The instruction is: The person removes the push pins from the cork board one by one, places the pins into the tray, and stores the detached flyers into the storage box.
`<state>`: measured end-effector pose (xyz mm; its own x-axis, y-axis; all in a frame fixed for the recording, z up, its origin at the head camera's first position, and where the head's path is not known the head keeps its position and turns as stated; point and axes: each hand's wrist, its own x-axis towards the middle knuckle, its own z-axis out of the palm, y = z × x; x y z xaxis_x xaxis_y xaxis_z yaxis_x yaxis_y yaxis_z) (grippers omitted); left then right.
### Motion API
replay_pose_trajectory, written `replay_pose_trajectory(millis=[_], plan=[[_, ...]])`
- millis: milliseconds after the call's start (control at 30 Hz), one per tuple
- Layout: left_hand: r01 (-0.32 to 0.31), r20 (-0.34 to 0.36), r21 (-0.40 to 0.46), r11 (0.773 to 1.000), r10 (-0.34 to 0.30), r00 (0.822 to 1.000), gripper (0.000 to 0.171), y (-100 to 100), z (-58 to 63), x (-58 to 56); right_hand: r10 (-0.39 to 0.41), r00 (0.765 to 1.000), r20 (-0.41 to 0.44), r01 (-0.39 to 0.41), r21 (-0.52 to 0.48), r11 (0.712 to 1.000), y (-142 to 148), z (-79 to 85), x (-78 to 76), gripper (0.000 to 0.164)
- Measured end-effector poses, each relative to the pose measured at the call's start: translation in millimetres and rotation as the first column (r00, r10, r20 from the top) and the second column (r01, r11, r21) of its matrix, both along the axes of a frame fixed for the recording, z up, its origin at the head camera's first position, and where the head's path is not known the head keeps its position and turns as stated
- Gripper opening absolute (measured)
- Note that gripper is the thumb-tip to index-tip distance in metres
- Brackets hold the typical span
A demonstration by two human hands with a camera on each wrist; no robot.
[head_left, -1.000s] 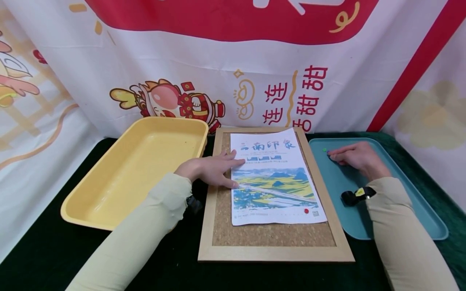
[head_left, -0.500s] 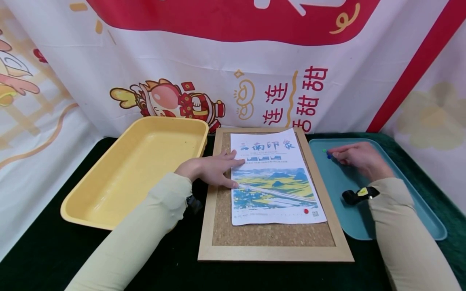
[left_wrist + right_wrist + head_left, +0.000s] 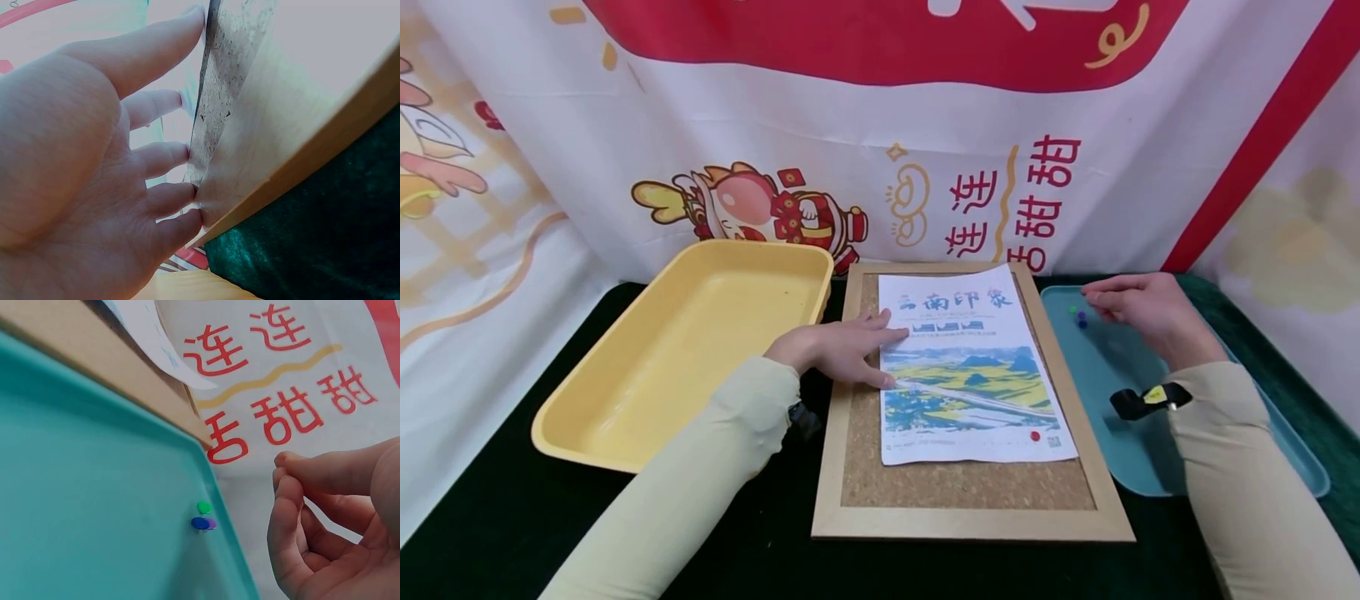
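While L hand's (image 3: 848, 346) spread on ppr (image 3: 962, 392), R hand's (image 3: 1153, 317) nr 3 pins (image 3: 200, 523), grip unclear.

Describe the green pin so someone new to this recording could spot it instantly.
Find the teal tray right of the framed corkboard. Near its far left corner sits the green pin. Its color sets it apart from the blue pin and purple pin close by.
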<state>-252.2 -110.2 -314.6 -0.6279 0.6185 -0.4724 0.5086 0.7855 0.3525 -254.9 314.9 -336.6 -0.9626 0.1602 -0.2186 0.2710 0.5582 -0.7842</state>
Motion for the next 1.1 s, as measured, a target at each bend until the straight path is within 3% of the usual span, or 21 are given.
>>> replay_pose_trajectory(millis=[233,467,1100], plan=[[0.002,-0.007,0.001,1.000,-0.002,1.000,0.083,1,-0.4,-1.5,0.038,0.998,-0.040,-0.036,0.043,0.998,-6,17.0,14.5,0.067],[-0.001,-0.007,0.005,1.000,0.001,1.000,0.083,2,0.8,-2.5,0.057,0.995,-0.077,-0.055,0.033,0.998,-13,23.2,26.9,0.065],[-0.004,0.003,0.003,1.000,0.004,1.000,0.083,0,-2.0,-2.9,0.163,0.986,-0.027,-0.163,0.014,0.987,-41,12.3,71.9,0.055]])
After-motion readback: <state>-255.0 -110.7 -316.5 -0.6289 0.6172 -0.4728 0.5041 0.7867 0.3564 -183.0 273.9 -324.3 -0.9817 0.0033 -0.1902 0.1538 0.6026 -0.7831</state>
